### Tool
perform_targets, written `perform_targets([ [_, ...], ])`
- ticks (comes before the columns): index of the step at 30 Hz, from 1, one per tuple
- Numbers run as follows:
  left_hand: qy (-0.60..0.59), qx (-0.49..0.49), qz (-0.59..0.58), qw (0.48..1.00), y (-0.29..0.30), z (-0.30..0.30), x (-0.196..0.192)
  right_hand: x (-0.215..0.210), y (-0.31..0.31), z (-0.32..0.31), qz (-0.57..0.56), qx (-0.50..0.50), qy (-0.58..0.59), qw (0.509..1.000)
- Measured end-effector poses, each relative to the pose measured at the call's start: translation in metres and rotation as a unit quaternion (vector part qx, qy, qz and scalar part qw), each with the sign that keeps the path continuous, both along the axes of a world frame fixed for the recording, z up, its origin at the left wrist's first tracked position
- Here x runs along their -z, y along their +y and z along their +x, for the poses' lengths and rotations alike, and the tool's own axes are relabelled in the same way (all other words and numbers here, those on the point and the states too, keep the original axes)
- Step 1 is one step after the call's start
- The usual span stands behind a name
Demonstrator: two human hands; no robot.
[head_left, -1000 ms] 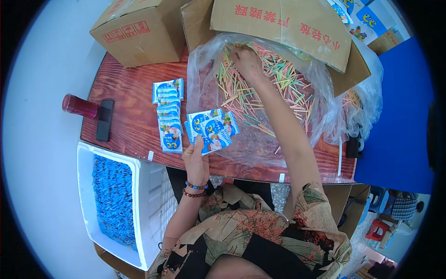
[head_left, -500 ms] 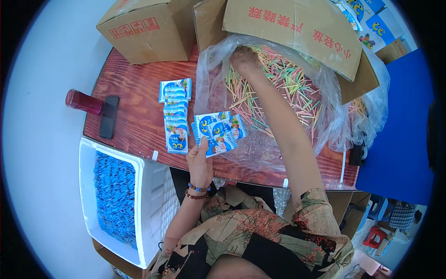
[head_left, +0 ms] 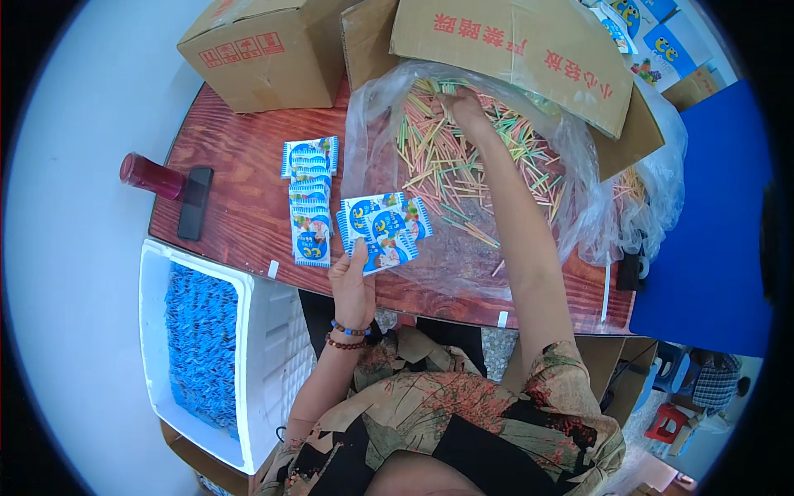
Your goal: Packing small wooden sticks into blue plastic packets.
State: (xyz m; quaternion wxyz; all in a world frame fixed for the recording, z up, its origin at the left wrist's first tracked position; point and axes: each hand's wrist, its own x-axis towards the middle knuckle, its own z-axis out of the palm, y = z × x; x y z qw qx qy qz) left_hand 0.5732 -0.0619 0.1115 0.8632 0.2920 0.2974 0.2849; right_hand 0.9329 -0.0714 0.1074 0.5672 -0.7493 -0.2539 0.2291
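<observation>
My left hand grips a fan of small blue-and-white printed packets near the table's front edge, thumb on top. My right hand reaches into the far part of a loose pile of thin pink, yellow and green sticks. Its fingers are curled round some sticks; how many cannot be made out. Under the pile, a clear plastic bag lies spread open. Left of the held packets, an overlapping row of the same packets lies on the table.
One cardboard box stands at the back left; another box has its flap over the bag. A red-capped bottle and a black phone lie left on the wooden table. A white foam box holds blue packets. A blue panel stands right.
My right hand has shifted right within the sticks, with more of its fingers showing. My left hand keeps its packets in nearly the same place. The whole view has shifted slightly.
</observation>
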Motion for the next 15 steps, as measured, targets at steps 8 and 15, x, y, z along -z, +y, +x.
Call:
perform_targets([
  [8, -0.004, 0.007, 0.014, 1.0, -0.002, -0.003, -0.002, 0.006, -0.029, -0.036, 0.213, -0.027, 0.177, 0.96],
  [15, -0.014, 0.019, 0.01, 1.0, -0.007, -0.002, -0.003, 0.029, -0.04, -0.064, 0.155, 0.036, -0.03, 0.987],
])
